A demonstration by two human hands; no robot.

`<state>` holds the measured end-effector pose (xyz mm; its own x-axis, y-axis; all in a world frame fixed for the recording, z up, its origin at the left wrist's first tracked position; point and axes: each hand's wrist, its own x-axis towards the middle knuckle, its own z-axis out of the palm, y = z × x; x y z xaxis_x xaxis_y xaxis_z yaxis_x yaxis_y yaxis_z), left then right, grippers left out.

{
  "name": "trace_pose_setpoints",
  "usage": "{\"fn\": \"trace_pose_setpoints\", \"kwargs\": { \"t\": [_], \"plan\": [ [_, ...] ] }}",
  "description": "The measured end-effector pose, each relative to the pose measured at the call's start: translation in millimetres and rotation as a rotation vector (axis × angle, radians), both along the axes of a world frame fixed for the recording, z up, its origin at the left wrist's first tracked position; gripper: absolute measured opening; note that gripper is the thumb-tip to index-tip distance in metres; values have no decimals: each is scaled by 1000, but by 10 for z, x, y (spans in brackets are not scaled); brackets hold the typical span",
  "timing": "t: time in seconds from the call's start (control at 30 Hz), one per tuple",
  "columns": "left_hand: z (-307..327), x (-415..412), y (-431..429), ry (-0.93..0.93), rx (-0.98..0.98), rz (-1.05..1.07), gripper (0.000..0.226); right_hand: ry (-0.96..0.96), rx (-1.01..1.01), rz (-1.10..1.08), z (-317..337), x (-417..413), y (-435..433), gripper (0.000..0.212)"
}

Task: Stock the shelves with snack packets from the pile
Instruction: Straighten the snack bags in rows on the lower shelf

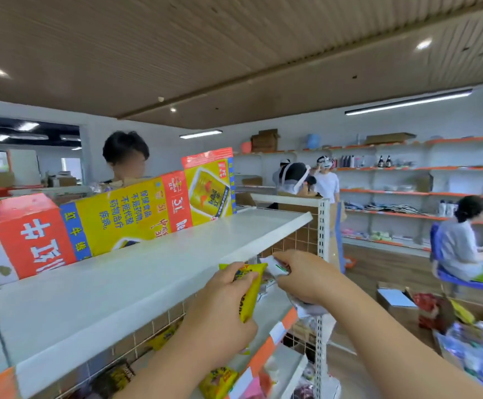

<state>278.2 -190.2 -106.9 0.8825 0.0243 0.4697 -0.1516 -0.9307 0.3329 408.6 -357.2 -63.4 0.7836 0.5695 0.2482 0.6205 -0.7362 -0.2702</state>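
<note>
The left hand (223,309) is raised just under the front lip of the top shelf (148,272), a bare white board. Its fingers (234,273) are curled round a yellow snack packet (250,295), which stands roughly upright in the grip. Beside it, also just under that shelf's front lip and towards its right end, the right hand (303,277) pinches a white packet (275,267) with a green mark between thumb and fingertips, and more crinkled wrapper shows below its palm. The two packets nearly touch; whether they do is unclear. On the top shelf, at its back and left, a flattened red and yellow carton (113,214) leans along the far edge. Below the shelf, on lower levels with orange price strips, lie further yellow packets (217,381), blurred. Well to the right of the shelf and down on the floor sits the pile (470,349), a heap of mixed packets in and around cardboard boxes. Beyond the shelf, other people stand and sit near wall shelving.
</note>
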Motion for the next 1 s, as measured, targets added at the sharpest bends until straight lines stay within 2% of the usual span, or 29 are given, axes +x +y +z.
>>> {"fn": "trace_pose_setpoints", "kwargs": {
  "t": [0.07,0.17,0.3,0.47,0.5,0.6,0.63,0.83,1.0],
  "plan": [
    [-141,198,-156,31,-16,11,83,23,-11,-26,-127,209,-206,47],
    [-382,553,-352,72,-69,76,82,70,-16,-24,-362,571,-480,49],
    [-781,1083,-587,94,-151,195,71,80,-32,27,-768,1113,-745,23],
    [-1308,1601,-849,148,-180,334,76,108,-58,111,-1300,1678,-878,14],
    [-1391,1667,-880,158,-188,361,76,118,-58,131,-1396,1767,-880,16],
    [-1564,1797,-925,196,-214,423,79,188,-57,170,-1639,1985,-835,47],
    [-1612,1843,-911,208,-221,447,82,210,-49,187,-1696,2040,-804,50],
    [-1869,2021,-632,268,-256,549,82,266,-33,267,-2030,2284,-388,31],
    [-2140,2204,-248,303,-294,619,79,253,-29,331,-2306,2398,137,54]
  ]
}}
